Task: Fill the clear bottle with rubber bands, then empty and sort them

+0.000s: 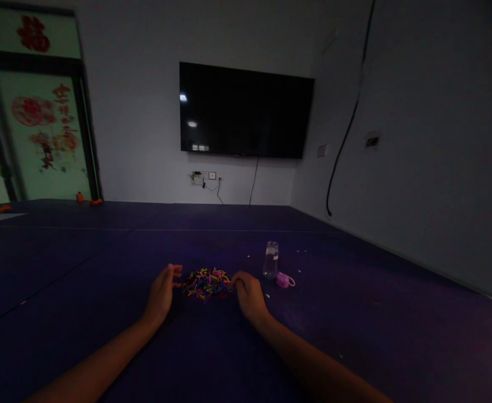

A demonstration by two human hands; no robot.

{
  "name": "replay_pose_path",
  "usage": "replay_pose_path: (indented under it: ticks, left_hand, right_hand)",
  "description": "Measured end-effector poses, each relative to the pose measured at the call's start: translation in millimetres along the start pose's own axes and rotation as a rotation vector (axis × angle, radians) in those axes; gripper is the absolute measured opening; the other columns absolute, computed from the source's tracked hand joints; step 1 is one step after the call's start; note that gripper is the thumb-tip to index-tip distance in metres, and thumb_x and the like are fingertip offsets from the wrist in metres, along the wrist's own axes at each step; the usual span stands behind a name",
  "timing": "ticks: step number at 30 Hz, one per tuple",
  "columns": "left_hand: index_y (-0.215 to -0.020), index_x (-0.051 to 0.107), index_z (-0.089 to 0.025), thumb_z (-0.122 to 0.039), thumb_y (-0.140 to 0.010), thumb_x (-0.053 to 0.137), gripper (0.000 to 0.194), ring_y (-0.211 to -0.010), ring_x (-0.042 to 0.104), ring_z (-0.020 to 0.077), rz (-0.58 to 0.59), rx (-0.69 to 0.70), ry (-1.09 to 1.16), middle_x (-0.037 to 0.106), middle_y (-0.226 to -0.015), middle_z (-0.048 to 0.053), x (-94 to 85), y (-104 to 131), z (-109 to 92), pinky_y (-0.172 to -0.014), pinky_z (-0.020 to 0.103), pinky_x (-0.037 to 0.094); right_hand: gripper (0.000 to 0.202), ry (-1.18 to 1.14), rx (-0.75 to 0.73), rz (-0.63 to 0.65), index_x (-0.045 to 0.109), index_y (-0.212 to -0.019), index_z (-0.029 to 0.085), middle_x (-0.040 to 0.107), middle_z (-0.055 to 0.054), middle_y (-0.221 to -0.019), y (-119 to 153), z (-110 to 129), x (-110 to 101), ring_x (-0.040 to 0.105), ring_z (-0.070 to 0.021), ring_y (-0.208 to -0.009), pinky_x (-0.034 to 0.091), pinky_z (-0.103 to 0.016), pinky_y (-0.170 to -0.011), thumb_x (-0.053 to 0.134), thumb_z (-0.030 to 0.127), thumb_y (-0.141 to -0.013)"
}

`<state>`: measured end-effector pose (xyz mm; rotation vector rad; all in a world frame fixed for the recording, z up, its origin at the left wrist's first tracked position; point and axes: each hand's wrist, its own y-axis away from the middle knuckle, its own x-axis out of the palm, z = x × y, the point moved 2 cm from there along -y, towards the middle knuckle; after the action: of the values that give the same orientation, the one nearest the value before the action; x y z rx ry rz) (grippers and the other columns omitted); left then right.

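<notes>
A low heap of small bands [207,283], which look like hair ties or rubber bands in many colours, lies on the dark purple surface between my hands. My left hand [162,291] stands at the heap's left edge, open, with thumb and fingers apart. On the right side my right hand [249,296] has its fingers bent inward and drawn together at the heap's edge; what its fingertips pinch, if anything, is too small and dark to tell. Just beyond it a clear bottle [271,261] stands upright without its lid. A pink lid with a loop [283,280] lies beside the bottle.
White scraps [267,295] are scattered around the bottle. A television [246,112] hangs on the far wall above sockets and cables [212,176]. Orange objects [80,197] sit near the door at far left. A black cable [346,134] hangs along the right wall.
</notes>
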<state>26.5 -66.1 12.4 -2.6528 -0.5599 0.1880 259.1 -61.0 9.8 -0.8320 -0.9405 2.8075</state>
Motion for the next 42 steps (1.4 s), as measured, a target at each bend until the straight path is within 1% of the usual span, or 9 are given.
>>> replay_pose_path:
  ticks: [5, 9, 15, 20, 24, 29, 33, 38, 42]
  left_hand:
    - [-0.077, 0.062, -0.016, -0.066, -0.080, 0.029, 0.060, -0.062, 0.062, 0.0198, 0.095, 0.041, -0.138, 0.063, -0.068, 0.006, 1.0, 4.2, -5.9, -0.058, 0.032, 0.051]
    - [-0.081, 0.061, -0.017, -0.061, -0.083, 0.029, 0.054, -0.058, 0.064, 0.0185, 0.224, 0.015, -0.144, 0.066, -0.075, 0.006, 5.8, 7.2, -7.4, -0.055, 0.031, 0.050]
    - [-0.084, 0.062, -0.018, -0.056, -0.085, 0.029, 0.050, -0.074, 0.065, 0.0213, 0.282, 0.067, -0.134, 0.068, -0.084, 0.008, 7.5, 9.5, -13.9, -0.065, 0.033, 0.051]
    - [-0.075, 0.062, -0.018, -0.057, -0.083, 0.032, 0.050, -0.065, 0.062, 0.0202, 0.231, 0.089, -0.158, 0.066, -0.070, 0.005, 6.0, 10.0, -15.1, -0.062, 0.032, 0.049]
    - [-0.076, 0.060, -0.018, -0.059, -0.084, 0.029, 0.052, -0.048, 0.059, 0.0171, 0.264, 0.043, -0.140, 0.063, -0.061, 0.003, 7.1, 11.9, -11.8, -0.055, 0.030, 0.047]
    - [-0.084, 0.059, -0.017, -0.060, -0.082, 0.031, 0.052, -0.054, 0.064, 0.0183, 0.342, -0.036, -0.086, 0.069, -0.076, 0.007, 10.0, 12.0, -8.5, -0.057, 0.031, 0.049]
    - [-0.085, 0.059, -0.016, -0.059, -0.081, 0.033, 0.051, -0.068, 0.067, 0.0210, 0.302, -0.055, -0.006, 0.069, -0.090, 0.011, 8.8, 8.4, -5.9, -0.062, 0.032, 0.051]
    - [-0.082, 0.061, -0.015, -0.057, -0.082, 0.033, 0.050, -0.068, 0.065, 0.0206, 0.224, -0.040, -0.009, 0.069, -0.085, 0.011, 5.9, 4.9, -2.4, -0.061, 0.032, 0.051]
    - [-0.076, 0.065, -0.017, -0.056, -0.082, 0.036, 0.049, -0.071, 0.063, 0.0219, 0.183, 0.023, -0.134, 0.068, -0.076, 0.008, 4.9, 4.6, -4.0, -0.064, 0.033, 0.050]
  right_hand:
    - [0.022, 0.103, -0.195, 0.262, 0.057, -0.070, 0.018, 0.060, -0.001, -0.069, 6.7, 12.7, 6.7, 0.056, -0.0134, -0.068, 0.040, -0.022, -0.065, 0.038, 0.007, -0.073]
    - [0.024, 0.196, -0.320, 0.385, 0.061, -0.080, 0.018, 0.064, -0.004, -0.084, 10.7, 22.8, 12.3, 0.058, -0.0153, -0.084, 0.040, -0.024, -0.076, 0.041, 0.006, -0.074]
    - [0.024, 0.320, -0.160, 0.240, 0.061, -0.082, 0.019, 0.065, -0.004, -0.086, 7.4, 24.0, 5.2, 0.058, -0.0158, -0.084, 0.040, -0.025, -0.075, 0.041, 0.008, -0.077]
    - [0.023, 0.406, -0.012, 0.112, 0.063, -0.081, 0.019, 0.066, -0.005, -0.087, 2.7, 18.5, -6.1, 0.059, -0.0169, -0.083, 0.039, -0.025, -0.074, 0.041, 0.012, -0.081]
    - [0.026, 0.359, 0.075, 0.121, 0.064, -0.086, 0.019, 0.068, -0.004, -0.083, 0.6, 11.4, -7.6, 0.061, -0.0167, -0.080, 0.039, -0.024, -0.069, 0.040, 0.013, -0.083]
    - [0.031, 0.202, -0.046, 0.248, 0.063, -0.101, 0.020, 0.069, -0.004, -0.089, 1.5, 13.2, -2.7, 0.063, -0.0158, -0.081, 0.042, -0.023, -0.070, 0.037, 0.012, -0.085]
    - [0.034, 0.149, -0.092, 0.197, 0.062, -0.105, 0.019, 0.067, -0.006, -0.103, 2.0, 11.8, -2.1, 0.061, -0.0174, -0.095, 0.044, -0.027, -0.082, 0.035, 0.011, -0.086]
    - [0.033, 0.199, -0.087, 0.118, 0.064, -0.100, 0.019, 0.066, -0.007, -0.103, 1.7, 5.1, -1.5, 0.059, -0.0182, -0.099, 0.043, -0.031, -0.089, 0.037, 0.008, -0.083]
    - [0.035, 0.263, -0.131, 0.166, 0.067, -0.095, 0.019, 0.066, -0.007, -0.104, 1.5, 6.7, 0.8, 0.057, -0.0185, -0.101, 0.042, -0.032, -0.092, 0.041, 0.004, -0.077]
